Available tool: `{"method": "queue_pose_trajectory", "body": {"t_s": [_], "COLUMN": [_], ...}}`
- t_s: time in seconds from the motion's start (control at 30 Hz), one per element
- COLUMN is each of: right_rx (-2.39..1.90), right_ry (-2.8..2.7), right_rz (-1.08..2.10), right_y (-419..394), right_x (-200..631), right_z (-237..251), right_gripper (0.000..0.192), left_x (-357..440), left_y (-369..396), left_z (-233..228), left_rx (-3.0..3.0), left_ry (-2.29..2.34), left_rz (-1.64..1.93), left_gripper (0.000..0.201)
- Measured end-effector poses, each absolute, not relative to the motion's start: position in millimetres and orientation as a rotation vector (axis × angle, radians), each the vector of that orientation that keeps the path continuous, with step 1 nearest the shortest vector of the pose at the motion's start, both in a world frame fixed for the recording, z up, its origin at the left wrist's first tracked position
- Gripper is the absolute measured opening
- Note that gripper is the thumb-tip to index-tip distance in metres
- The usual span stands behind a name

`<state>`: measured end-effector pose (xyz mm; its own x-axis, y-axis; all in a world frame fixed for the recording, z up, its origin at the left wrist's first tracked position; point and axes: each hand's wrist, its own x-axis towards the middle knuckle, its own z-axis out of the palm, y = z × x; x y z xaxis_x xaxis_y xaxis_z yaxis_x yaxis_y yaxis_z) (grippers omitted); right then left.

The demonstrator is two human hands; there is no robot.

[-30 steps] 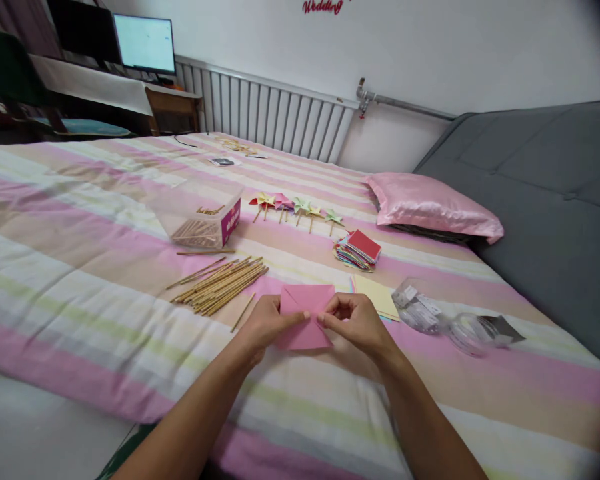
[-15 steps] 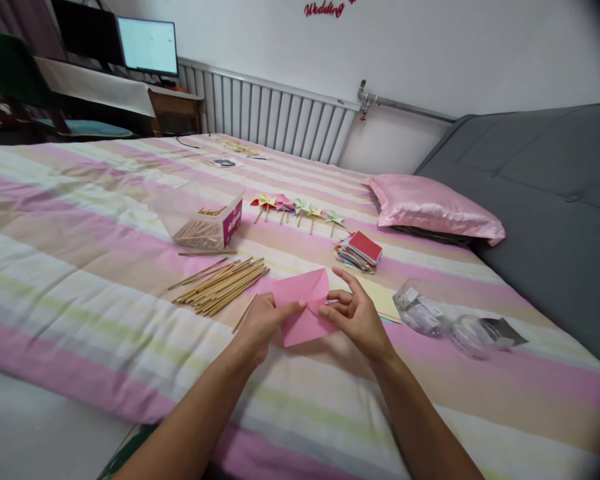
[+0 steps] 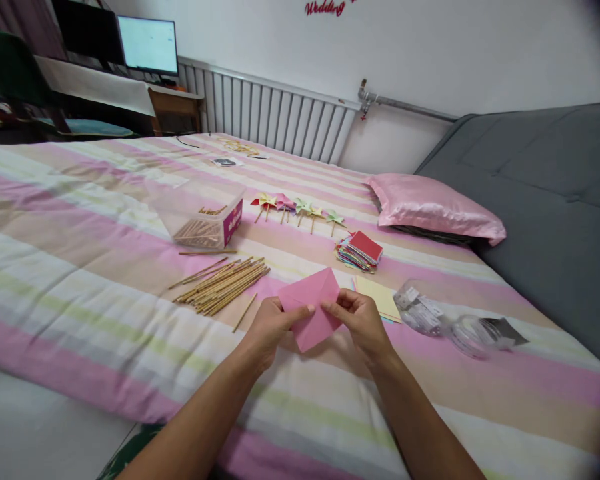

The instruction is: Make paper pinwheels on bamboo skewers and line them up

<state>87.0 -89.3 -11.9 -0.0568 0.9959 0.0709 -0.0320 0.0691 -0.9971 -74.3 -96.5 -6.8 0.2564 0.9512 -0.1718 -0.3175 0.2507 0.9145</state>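
Pink paper [image 3: 314, 308] pinched between both hands, sticks [image 3: 223, 283] near.

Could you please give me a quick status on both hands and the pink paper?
Left hand and right hand both pinching the pink paper square, lifted above the striped bedsheet. Wooden sticks lie left, apart. Nothing in the way.

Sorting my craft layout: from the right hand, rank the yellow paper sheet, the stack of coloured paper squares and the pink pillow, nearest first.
From the right hand:
1. Yellow paper sheet, just beyond it, slightly right.
2. Stack of coloured paper squares, farther up the bed.
3. Pink pillow, far right, by the sofa.
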Motion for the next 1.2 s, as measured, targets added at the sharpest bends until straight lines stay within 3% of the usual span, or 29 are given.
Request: {"method": "queue_pose_trajectory", "body": {"t_s": [0.77, 1.03, 1.2], "right_rx": [-1.110, -1.127, -1.141], "right_ry": [-1.248, -1.417, -1.704], "right_rz": [1.296, 1.143, 0.988], "right_y": [-90.2, -94.1, -92.1], "right_x": [88.0, 87.0, 98.0], "right_z": [-13.1, -3.0, 2.1], "right_gripper": [0.025, 0.065, 0.028], "left_x": [-77.7, -80.4, -82.2], "left_y": [-93.9, -93.2, -93.9], "left_z": [-7.1, -7.2, -3.2], "left_rx": [0.951, 0.954, 0.936], "left_ry": [1.020, 0.995, 1.030], "left_rz": [1.014, 1.007, 0.981], "left_gripper": [0.037, 0.037, 0.033]}}
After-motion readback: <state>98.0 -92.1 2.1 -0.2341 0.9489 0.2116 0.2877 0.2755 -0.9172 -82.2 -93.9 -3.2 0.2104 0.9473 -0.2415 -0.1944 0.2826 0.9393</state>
